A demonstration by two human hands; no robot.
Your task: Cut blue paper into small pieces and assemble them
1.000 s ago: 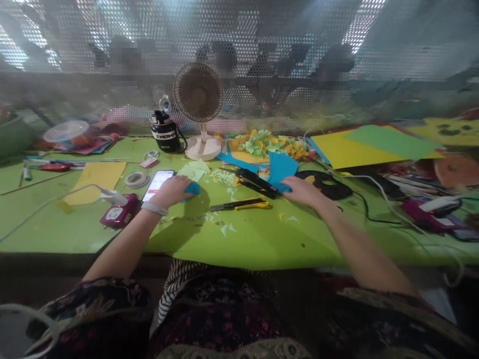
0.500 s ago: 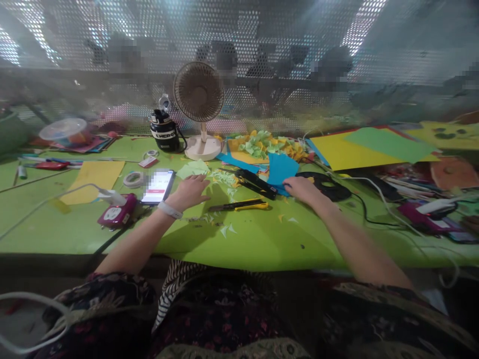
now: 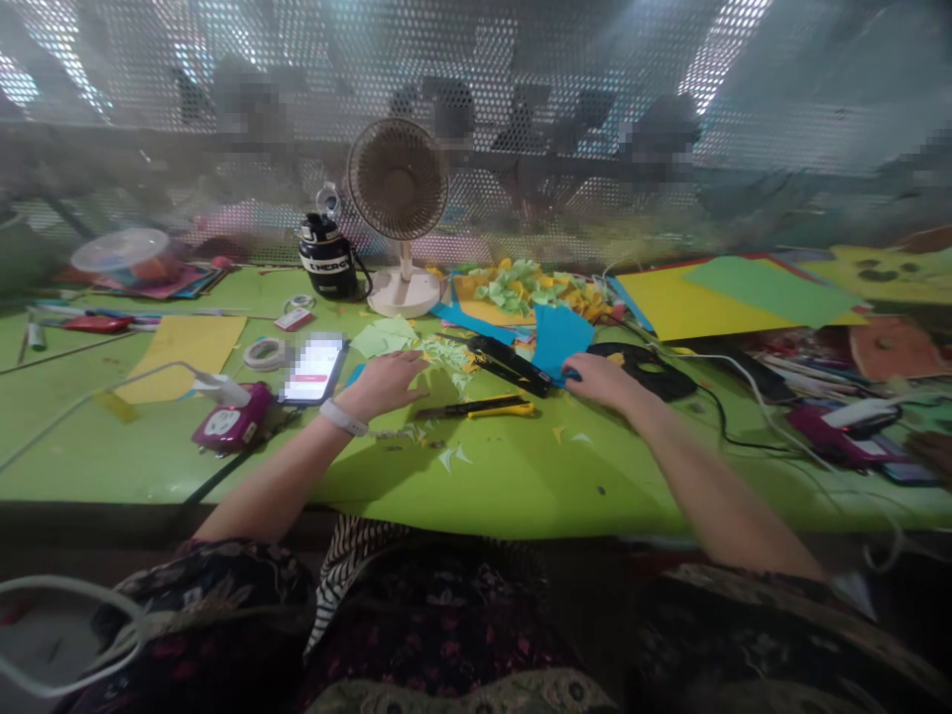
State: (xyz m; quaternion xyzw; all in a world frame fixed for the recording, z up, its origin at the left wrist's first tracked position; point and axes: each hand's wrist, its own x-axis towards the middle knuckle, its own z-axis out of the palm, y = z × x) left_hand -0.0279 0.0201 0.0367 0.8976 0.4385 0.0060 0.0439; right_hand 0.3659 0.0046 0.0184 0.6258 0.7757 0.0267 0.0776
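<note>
Striped cloth hangs below the front edge of the green desk, between two dark floral sleeves. In from that edge, near its middle, lie pale pointed scraps. A purple adapter with a white plug stands toward the left, and a yellow-ended cutter lies between the hands. The left hand is palm down, fingers spread, its grip wide; a blue scrap shows just beside it. The right hand touches the near part of a blue sheet, right of the desk's middle; whether its grip pinches or only presses the paper, I cannot tell. Left of that sheet lies a long black tool. A lit phone rests beyond the left wrist. Along the back edge come a black bottle, a fan and a heap of green and yellow paper pieces; toward the back right corner, a large yellow sheet. Behind rises a perforated screen.
</note>
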